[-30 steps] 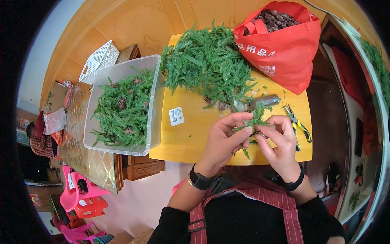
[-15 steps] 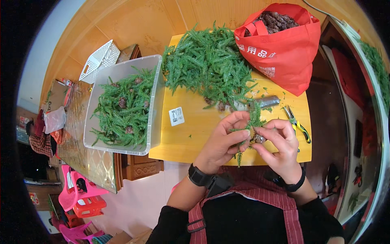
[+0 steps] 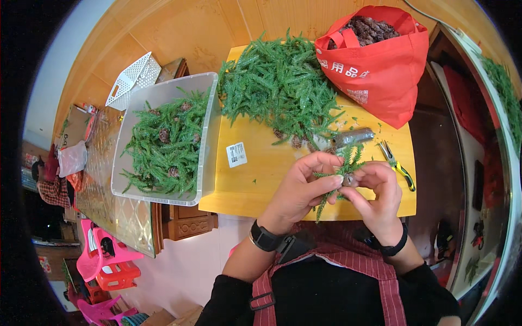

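Observation:
My left hand [image 3: 306,188] pinches a green artificial pine sprig [image 3: 352,157] over the near edge of the yellow table [image 3: 239,187]. The fingertips of my right hand [image 3: 380,196] close on a small brownish pine cone [image 3: 349,181] against the sprig; fingers cover part of it. Just beyond my hands lies a dark, clear-wrapped roll [image 3: 352,137]. To the right of my right hand, pliers [image 3: 401,171] with yellow and black handles rest on the table. A large heap of green sprigs [image 3: 277,81] spreads at the back, with a few cones along its near side.
On the left stands a translucent bin [image 3: 208,141] with sprigs and pine cones. A red bag [image 3: 375,70] full of cones sits at the back right. A white label [image 3: 236,155] lies on the table. Farther left are a white basket [image 3: 133,81] and pink stools [image 3: 103,247].
The sprig has turned in my left fingers, its tip now leaning to the right. My right fingers have curled closer around the cone, which is pressed nearer the sprig.

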Action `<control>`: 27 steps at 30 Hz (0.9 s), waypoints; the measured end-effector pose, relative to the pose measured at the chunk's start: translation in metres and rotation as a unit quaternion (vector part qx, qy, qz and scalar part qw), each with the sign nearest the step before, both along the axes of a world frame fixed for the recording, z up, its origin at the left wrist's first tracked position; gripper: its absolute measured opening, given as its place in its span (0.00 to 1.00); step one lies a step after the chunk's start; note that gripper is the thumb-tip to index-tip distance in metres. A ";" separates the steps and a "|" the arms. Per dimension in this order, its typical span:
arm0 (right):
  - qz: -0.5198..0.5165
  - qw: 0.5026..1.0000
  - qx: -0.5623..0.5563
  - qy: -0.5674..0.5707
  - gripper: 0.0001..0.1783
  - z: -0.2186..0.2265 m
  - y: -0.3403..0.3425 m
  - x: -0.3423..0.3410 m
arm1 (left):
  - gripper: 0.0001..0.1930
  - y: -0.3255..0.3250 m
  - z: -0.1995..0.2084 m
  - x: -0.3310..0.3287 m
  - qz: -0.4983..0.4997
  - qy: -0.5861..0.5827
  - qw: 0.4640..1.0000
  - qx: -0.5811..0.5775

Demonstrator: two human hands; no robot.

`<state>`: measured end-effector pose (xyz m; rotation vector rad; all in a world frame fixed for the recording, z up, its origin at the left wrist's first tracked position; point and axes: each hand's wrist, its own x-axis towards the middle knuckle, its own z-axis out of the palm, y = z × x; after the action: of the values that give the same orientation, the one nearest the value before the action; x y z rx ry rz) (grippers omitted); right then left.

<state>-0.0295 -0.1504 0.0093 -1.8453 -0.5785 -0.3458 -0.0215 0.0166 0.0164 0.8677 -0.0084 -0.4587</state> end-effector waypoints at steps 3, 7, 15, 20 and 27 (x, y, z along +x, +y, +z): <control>-0.018 1.000 0.005 0.012 0.29 0.002 0.001 -0.002 | 0.13 0.000 0.004 -0.001 0.010 -0.005 0.999 0.036; -0.026 0.999 0.036 0.018 0.28 0.005 0.004 -0.003 | 0.14 -0.002 0.003 -0.002 0.026 -0.024 0.997 0.067; -0.015 0.999 -0.024 -0.029 0.32 0.004 0.000 -0.004 | 0.14 -0.005 0.008 -0.006 0.049 -0.082 0.993 0.076; -0.018 0.999 -0.034 -0.014 0.36 0.005 0.001 -0.007 | 0.14 -0.002 0.005 -0.007 0.057 -0.151 0.978 0.130; -0.018 1.000 0.011 0.019 0.43 0.006 0.003 -0.008 | 0.13 -0.006 0.008 -0.010 0.111 -0.282 0.903 0.305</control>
<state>-0.0378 -0.1475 0.0158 -1.8397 -0.5133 -0.3396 -0.0316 0.0101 0.0247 1.5803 -0.3103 0.0337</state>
